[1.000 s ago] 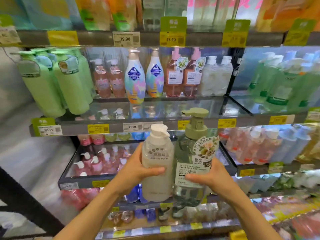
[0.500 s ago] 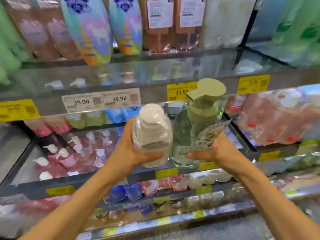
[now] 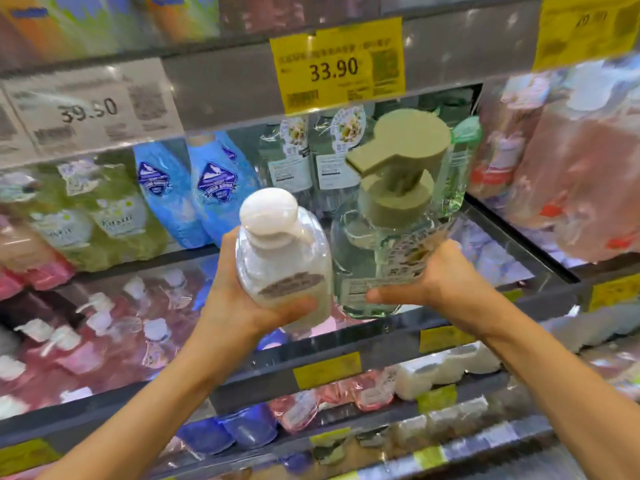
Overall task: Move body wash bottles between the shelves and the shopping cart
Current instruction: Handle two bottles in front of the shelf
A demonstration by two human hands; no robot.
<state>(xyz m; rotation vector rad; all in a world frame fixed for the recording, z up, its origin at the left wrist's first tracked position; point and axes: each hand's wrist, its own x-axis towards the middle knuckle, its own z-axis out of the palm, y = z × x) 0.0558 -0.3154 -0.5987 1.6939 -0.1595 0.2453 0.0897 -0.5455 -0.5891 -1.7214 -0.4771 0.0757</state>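
My left hand (image 3: pixel 239 299) grips a milky white body wash bottle (image 3: pixel 282 261) with a white pump cap. Beside it, my right hand (image 3: pixel 440 285) holds a clear pale green bottle (image 3: pixel 377 244) with an olive-green pump; the two bottles almost touch. Both are held up in front of the glass shelf (image 3: pixel 512 251), whose back row holds matching clear green bottles (image 3: pixel 311 161). The shopping cart is out of view.
Blue bottles (image 3: pixel 207 188) and green pouch bottles (image 3: pixel 114 216) stand on the shelf to the left, pink ones (image 3: pixel 568 188) to the right. A yellow 33.90 price tag (image 3: pixel 339 64) hangs on the shelf edge above. Lower shelves hold pink, white and blue bottles.
The view has closed in on the shelf. Both hands have carried their bottles forward and up towards the shelf under the 33.90 tag, still gripping them.
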